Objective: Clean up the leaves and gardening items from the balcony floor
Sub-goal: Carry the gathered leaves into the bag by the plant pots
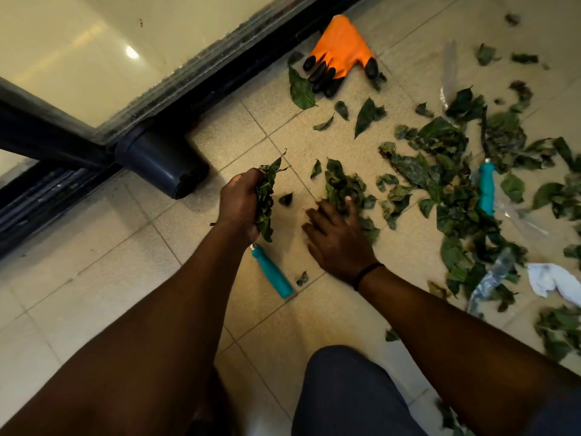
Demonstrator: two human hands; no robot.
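Observation:
Green leaves (440,171) lie scattered over the beige tiled floor (132,247), thickest at the right. My left hand (239,206) is closed around a bunch of leaves (265,199) held just above the floor. My right hand (338,237) lies flat on the tiles with its fingers spread, touching a small heap of leaves (342,187). A teal-handled tool (272,272) lies between my forearms, its head hidden under my left wrist. A second teal-handled tool (485,187) sits half buried in the leaf pile. An orange glove with black fingertips (341,55) rests near the door track.
A dark sliding-door frame and track (188,86) runs along the left, with a dark grey bin-like cylinder (160,162) beside it. Clear plastic wrap (493,275) and a white crumpled cloth or paper (548,278) lie at the right. My knee (352,394) is at the bottom.

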